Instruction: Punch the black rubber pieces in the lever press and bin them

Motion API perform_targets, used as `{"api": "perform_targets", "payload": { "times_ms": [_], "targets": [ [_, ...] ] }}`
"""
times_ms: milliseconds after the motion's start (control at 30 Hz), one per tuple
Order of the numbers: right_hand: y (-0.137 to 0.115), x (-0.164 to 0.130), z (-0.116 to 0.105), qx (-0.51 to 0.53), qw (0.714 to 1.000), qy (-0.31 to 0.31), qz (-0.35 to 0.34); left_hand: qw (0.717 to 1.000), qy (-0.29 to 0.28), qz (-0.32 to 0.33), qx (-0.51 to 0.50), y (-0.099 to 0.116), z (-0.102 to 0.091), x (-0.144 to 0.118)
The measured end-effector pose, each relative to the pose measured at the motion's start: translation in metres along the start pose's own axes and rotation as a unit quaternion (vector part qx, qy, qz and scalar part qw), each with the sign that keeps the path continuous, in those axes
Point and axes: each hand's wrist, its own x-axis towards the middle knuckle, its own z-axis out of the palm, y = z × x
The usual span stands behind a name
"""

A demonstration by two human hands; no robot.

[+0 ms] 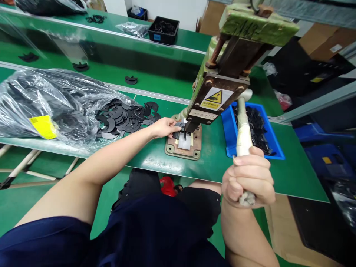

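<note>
Grip: lever (242, 126) was clasped in right hand (248, 178); black piece (178, 127) was pinched by left hand (164, 127).
Piece: held under press (222, 70).
Pile (125, 118): left of press.
Tray (229, 133): right of press.

One head-worn view looks forward and down, close over the green bench (211, 163)

The right hand (248, 177) is closed in a fist around the pale wrapped lever handle (243, 129) of a green hand-operated bench press (222, 74). The left hand (166, 127) reaches to the press's metal base plate (183, 146), its fingers (176, 128) pinching a flat black crescent-shaped piece (179, 125) under the ram. More such black pieces (125, 118) spill from a clear plastic bag (47, 104) on the green tabletop (292, 174). A blue plastic tray (229, 133) sits behind the lever.
</note>
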Motion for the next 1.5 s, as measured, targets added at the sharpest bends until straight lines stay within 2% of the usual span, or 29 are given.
{"api": "perform_targets", "payload": {
  "times_ms": [200, 300, 400, 467, 533, 600, 667, 733, 800, 833, 867, 933, 1000, 1067, 1100, 1300, 1500],
  "targets": [
    [0.003, -0.001, 0.0, -0.01, 1.0, 0.015, -0.016, 0.997, -0.027, -0.068, -0.003, 0.009, -0.001, 0.004],
    [0.003, -0.004, 0.002, -0.006, 1.0, 0.02, -0.011, 0.991, -0.025, -0.13, -0.026, 0.013, 0.002, 0.0],
    [0.002, 0.002, 0.008, 0.004, 0.999, 0.044, -0.01, 0.986, -0.017, -0.153, -0.057, 0.012, 0.005, -0.002],
    [0.003, 0.022, 0.013, 0.036, 0.994, 0.095, -0.029, 0.987, -0.017, -0.147, -0.066, 0.009, 0.006, -0.002],
    [0.006, 0.056, 0.015, 0.075, 0.987, 0.133, -0.044, 0.988, -0.018, -0.136, -0.068, 0.007, 0.006, -0.002],
    [0.01, 0.097, 0.014, 0.1, 0.986, 0.124, -0.048, 0.99, -0.015, -0.12, -0.074, 0.006, 0.007, -0.004],
    [0.014, 0.13, 0.012, 0.111, 0.989, 0.097, 0.001, 0.991, -0.012, -0.103, -0.09, 0.007, 0.007, -0.012],
    [0.017, 0.142, 0.011, 0.098, 0.99, 0.085, 0.059, 0.991, -0.013, -0.08, -0.107, 0.008, 0.006, -0.028],
    [0.021, 0.124, 0.015, 0.058, 0.989, 0.102, 0.086, 0.992, -0.019, -0.045, -0.12, 0.01, 0.004, -0.051],
    [0.021, 0.106, 0.02, 0.035, 0.988, 0.119, 0.088, 0.992, -0.025, -0.026, -0.125, 0.011, 0.003, -0.064],
    [0.021, 0.083, 0.026, 0.023, 0.985, 0.124, 0.122, 0.991, -0.032, -0.008, -0.13, 0.014, 0.002, -0.077],
    [0.014, 0.034, 0.042, 0.048, 0.981, 0.047, 0.184, 0.989, -0.047, 0.019, -0.138, 0.02, 0.002, -0.103],
    [-0.001, -0.009, 0.058, 0.087, 0.963, -0.057, 0.248, 0.988, -0.061, 0.034, -0.141, 0.027, 0.005, -0.123],
    [-0.017, -0.039, 0.072, 0.118, 0.941, -0.117, 0.295, 0.987, -0.068, 0.046, -0.138, 0.033, 0.012, -0.137],
    [-0.023, -0.048, 0.077, 0.128, 0.932, -0.127, 0.313, 0.987, -0.071, 0.051, -0.134, 0.035, 0.015, -0.142],
    [-0.037, -0.065, 0.085, 0.156, 0.91, -0.093, 0.373, 0.988, -0.076, 0.053, -0.122, 0.038, 0.032, -0.154],
    [-0.044, -0.072, 0.083, 0.155, 0.903, -0.097, 0.388, 0.971, -0.141, -0.017, -0.193, 0.04, 0.032, -0.153]
  ]
}}
